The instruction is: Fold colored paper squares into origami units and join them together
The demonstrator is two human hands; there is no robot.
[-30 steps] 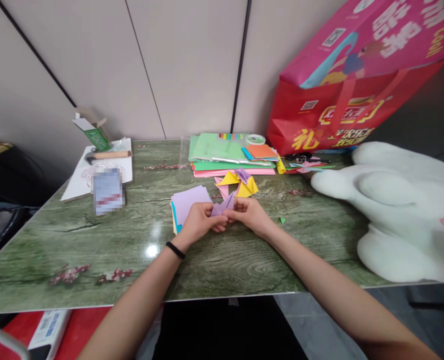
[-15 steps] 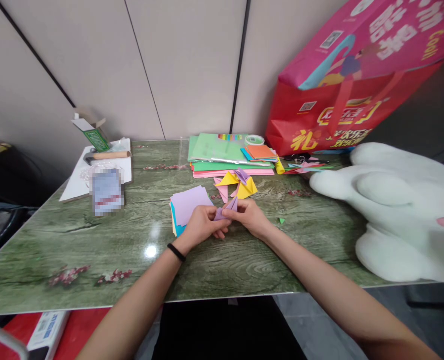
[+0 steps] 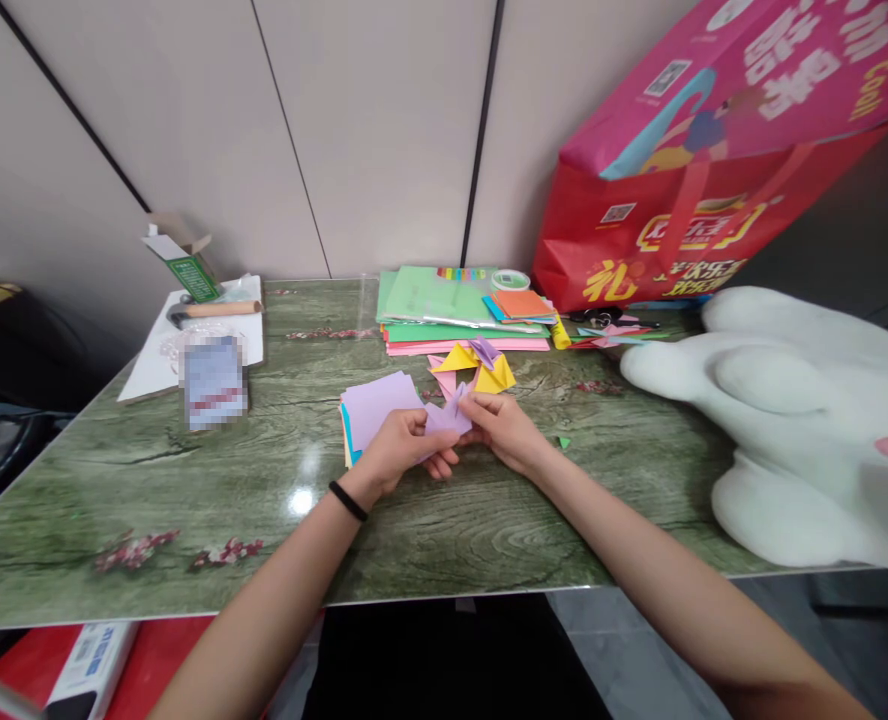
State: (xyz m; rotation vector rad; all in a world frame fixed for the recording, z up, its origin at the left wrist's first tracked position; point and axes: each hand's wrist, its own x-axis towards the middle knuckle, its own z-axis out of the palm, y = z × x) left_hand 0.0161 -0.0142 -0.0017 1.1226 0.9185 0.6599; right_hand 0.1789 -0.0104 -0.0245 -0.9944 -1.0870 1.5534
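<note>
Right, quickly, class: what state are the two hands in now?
Left hand: closed, holding the folded purple paper.
Right hand: closed, pinching that paper's right side.

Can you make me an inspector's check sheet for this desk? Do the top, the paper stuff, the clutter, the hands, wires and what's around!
Surface: green table, shiny, with printed flowers.
Paper things: folded purple paper in the hands; paper squares near the left one; yellow, pink and purple folded pieces just beyond.
Clutter: hammer and opened green box at back left; green scrap.
Hands: left hand and right hand both hold the folded purple paper.
Cables: nothing seen.
Surroundings: pale wall behind; red bag and white soft toy on the right.
</note>
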